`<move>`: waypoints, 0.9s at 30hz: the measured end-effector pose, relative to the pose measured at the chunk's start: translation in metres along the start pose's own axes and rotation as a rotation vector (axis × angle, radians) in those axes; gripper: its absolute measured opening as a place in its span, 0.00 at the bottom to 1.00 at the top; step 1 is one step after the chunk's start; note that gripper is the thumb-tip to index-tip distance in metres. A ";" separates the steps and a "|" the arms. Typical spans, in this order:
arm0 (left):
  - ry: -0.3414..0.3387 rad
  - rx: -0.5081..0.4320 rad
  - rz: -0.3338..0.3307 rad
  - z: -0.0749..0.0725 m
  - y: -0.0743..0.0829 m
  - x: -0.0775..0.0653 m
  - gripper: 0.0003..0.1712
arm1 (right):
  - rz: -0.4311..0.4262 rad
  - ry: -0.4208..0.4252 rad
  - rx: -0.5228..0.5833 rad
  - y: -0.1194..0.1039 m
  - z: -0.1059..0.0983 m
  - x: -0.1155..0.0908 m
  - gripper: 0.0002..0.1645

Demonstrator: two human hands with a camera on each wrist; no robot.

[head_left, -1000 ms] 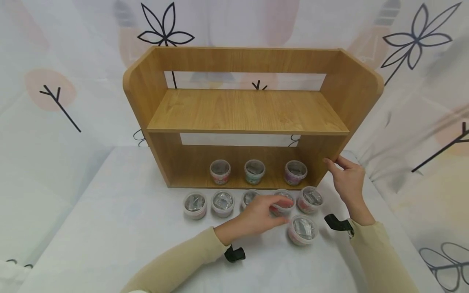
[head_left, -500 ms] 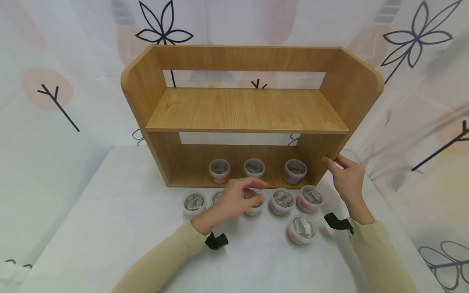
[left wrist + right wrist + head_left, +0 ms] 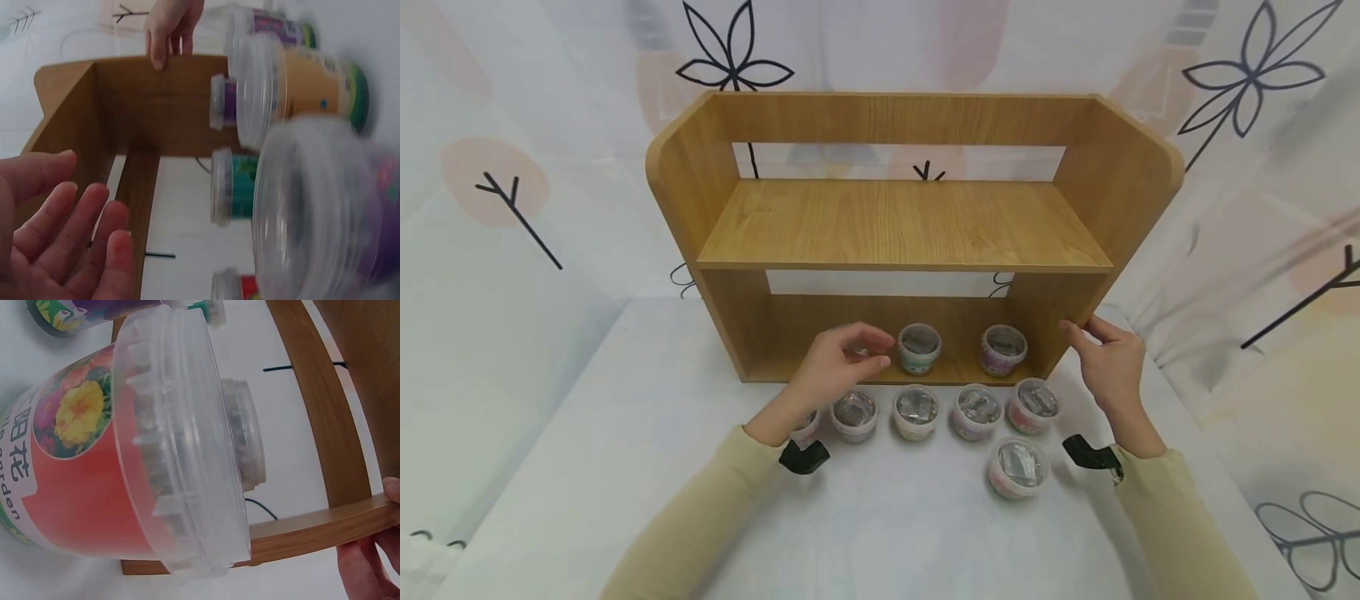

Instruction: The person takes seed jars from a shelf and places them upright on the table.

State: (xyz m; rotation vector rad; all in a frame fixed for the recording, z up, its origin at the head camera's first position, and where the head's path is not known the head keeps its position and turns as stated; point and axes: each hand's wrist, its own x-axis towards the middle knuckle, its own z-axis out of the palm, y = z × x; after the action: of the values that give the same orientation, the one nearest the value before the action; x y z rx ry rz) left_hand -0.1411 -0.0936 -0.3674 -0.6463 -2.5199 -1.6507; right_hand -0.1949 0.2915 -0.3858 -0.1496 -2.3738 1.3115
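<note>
My left hand [image 3: 838, 362] hovers over the left part of the shelf unit's lower level, fingers loosely bent and nothing between them. It mostly hides a small lidded tub with a red label [image 3: 249, 287]. Just right of the fingers, a teal-labelled tub [image 3: 918, 350] stands on that level, and a purple-labelled tub [image 3: 1003, 350] is farther right. The right hand [image 3: 1112, 367] pinches the front edge of the wooden shelf unit's [image 3: 902, 225] right side panel between thumb and fingers. In the left wrist view, the left palm and fingers are bare.
Several larger clear-lidded tubs stand in a row before the shelf, including one behind the left wrist, a purple-labelled tub [image 3: 977, 413] and a red-labelled tub [image 3: 1033, 406]. Another tub [image 3: 1017, 468] sits nearer on the white table [image 3: 910, 542]. Patterned cloth [image 3: 550, 83] hangs behind.
My left hand has moved leftward, from above the right-hand tubs in the table row across to the red-labelled tub on the lower shelf. The right hand stays on the side panel.
</note>
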 end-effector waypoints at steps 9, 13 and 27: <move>-0.120 -0.048 -0.087 -0.040 -0.021 0.013 0.18 | -0.003 -0.003 0.017 -0.001 0.000 -0.001 0.27; -0.149 0.047 -0.105 -0.054 -0.034 0.015 0.21 | -0.005 -0.002 0.018 -0.001 0.000 -0.001 0.27; -0.170 0.174 -0.211 -0.073 -0.059 0.025 0.29 | -0.013 -0.009 0.027 0.000 -0.001 -0.001 0.27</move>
State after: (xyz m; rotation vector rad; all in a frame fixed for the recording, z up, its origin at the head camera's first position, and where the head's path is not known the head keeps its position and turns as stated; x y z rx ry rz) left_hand -0.1988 -0.1705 -0.3808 -0.5417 -2.9032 -1.4653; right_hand -0.1942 0.2919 -0.3858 -0.1203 -2.3595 1.3398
